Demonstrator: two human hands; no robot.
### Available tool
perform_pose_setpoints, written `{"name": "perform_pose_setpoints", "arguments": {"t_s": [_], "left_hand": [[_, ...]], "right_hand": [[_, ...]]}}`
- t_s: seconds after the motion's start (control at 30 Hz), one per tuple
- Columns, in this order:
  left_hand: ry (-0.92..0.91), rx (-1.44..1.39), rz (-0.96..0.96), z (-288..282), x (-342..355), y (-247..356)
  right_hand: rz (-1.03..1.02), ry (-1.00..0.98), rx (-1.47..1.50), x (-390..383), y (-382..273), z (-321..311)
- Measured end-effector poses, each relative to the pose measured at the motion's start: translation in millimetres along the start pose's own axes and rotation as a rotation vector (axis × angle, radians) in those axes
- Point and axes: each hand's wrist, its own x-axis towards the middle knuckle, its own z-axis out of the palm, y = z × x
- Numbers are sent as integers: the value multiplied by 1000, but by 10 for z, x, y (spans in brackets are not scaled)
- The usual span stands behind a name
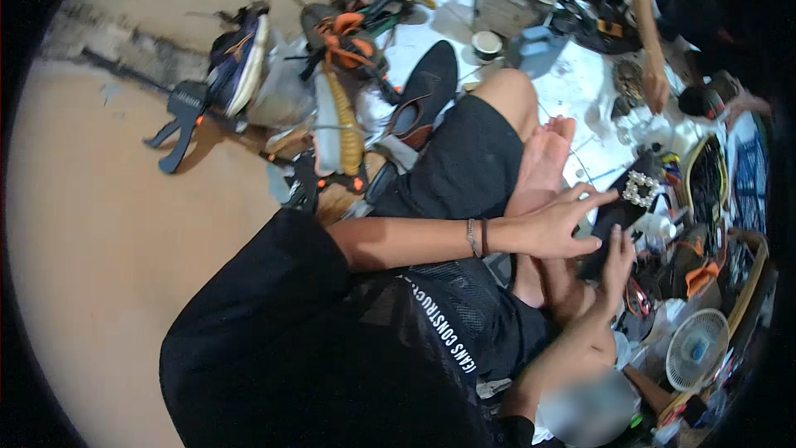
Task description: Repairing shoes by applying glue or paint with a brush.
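Note:
A black shoe (612, 214) with a square, sparkling buckle (640, 189) lies in front of my crossed bare feet. Over its near side reaches my left hand (551, 228), fingers spread, index finger and thumb at the dark upper. My right hand (615, 270) lies along the shoe's lower side with its fingers stretched out. Whether the palm presses on the shoe is hidden. Part of the shoe disappears behind my hands.
Left of my leg lie a bar clamp (184, 112), a sneaker (240, 66) and a dark pointed shoe (429, 87). A small fan (698, 348) stands at the lower right among clutter. Another person's arm (651, 50) reaches in at the upper right.

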Motion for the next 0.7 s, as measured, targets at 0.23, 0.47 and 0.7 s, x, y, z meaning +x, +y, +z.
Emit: {"name": "perform_pose_setpoints", "arguments": {"t_s": [0.23,0.47,0.7], "left_hand": [[-704,15,-128,-859,-430,-76],[-717,509,-621,-2665,-547,36],[-645,465,-1252,-3162,-889,-91]], "right_hand": [[-611,-528,861,-205,-1076,1500],[-376,-593,1127,-342,-1142,1709],[-140,-620,1152,-431,-1290,1533]]}}
